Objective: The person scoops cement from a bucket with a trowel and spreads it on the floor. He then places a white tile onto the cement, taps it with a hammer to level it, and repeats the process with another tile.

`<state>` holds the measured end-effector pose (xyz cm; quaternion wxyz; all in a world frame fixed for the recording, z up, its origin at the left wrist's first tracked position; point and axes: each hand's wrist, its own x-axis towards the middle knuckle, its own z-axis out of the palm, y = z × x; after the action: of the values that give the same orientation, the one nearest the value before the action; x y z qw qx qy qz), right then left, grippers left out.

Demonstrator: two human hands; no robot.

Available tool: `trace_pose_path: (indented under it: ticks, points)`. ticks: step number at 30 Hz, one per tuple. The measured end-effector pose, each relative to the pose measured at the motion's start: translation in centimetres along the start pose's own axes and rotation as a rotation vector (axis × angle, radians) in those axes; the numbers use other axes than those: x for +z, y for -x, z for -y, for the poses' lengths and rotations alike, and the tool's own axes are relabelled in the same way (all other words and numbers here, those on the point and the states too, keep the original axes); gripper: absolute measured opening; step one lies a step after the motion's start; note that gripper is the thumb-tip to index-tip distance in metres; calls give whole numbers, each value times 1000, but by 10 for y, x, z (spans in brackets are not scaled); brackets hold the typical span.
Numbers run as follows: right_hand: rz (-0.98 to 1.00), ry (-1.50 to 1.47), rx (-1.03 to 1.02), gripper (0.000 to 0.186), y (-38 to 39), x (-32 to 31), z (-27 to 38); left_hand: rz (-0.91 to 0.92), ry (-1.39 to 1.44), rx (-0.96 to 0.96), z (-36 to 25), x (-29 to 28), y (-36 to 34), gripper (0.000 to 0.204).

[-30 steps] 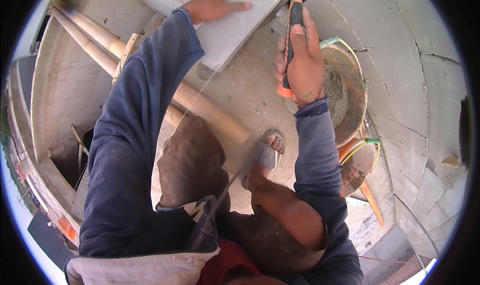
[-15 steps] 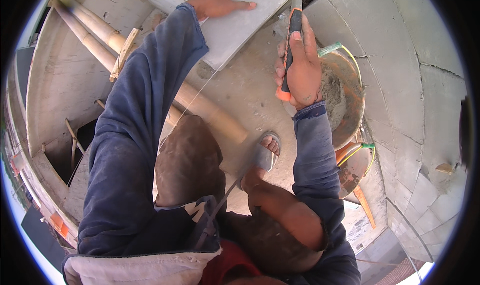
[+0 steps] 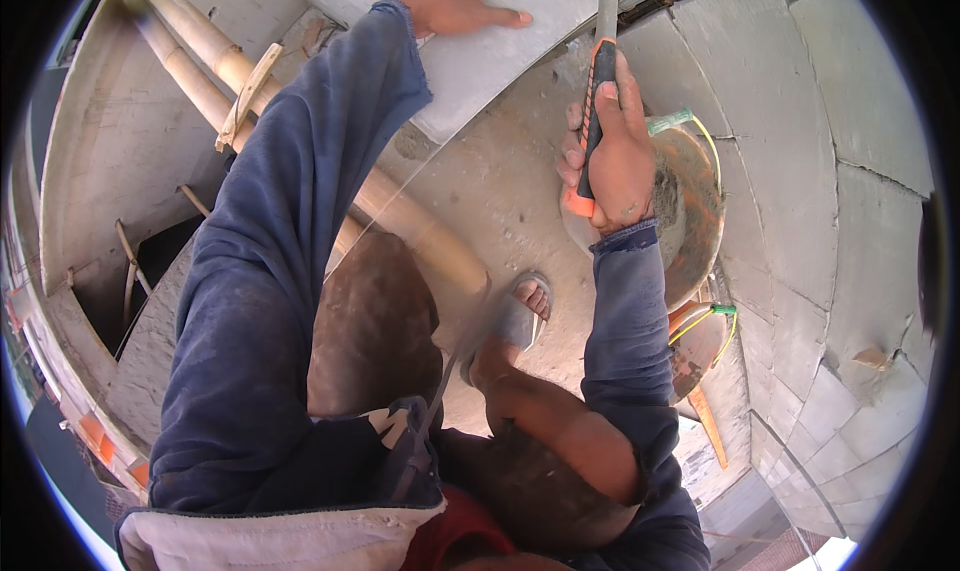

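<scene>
Your L hand (image 3: 450,9) lies on grey slab (image 3: 470,76), visible fingers apart. Your R hand (image 3: 622,166): fingers clamped on blk-orange tool handle (image 3: 599,71); bucket (image 3: 707,221) w/ grey mix (image 3: 672,211) near.

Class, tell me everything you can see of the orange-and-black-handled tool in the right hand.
The tool has a black, rubbery-looking grip with orange edging, an orange butt and a grey, metal-looking shaft. It points up the picture, leaning slightly right. The right hand wraps the grip, thumb along it. The far end leaves the picture.
</scene>
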<state>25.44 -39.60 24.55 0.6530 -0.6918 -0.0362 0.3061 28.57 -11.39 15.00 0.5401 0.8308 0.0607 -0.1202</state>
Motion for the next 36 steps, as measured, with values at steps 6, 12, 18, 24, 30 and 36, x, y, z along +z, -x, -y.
trace_pose_path:
  ticks: [6,12,18,24,30,36]
  points:
    - [-30,-15,-58,56,4,5,-2,66,76,132,0,-6,-6,91]
    - [-53,-3,3,55,2,-1,12,-48,-125,-1,13,0,-9,104]
    - [-86,83,-37,55,-3,-2,17,21,-42,6,7,-3,-9,104]
    - [-99,6,39,57,-8,-3,18,-3,-96,60,9,-1,-8,102]
    - [-129,93,-87,56,3,-2,35,-44,-195,71,13,-1,-13,102]
    - [-100,248,107,56,-13,-23,48,-23,-198,87,9,-1,-16,101]
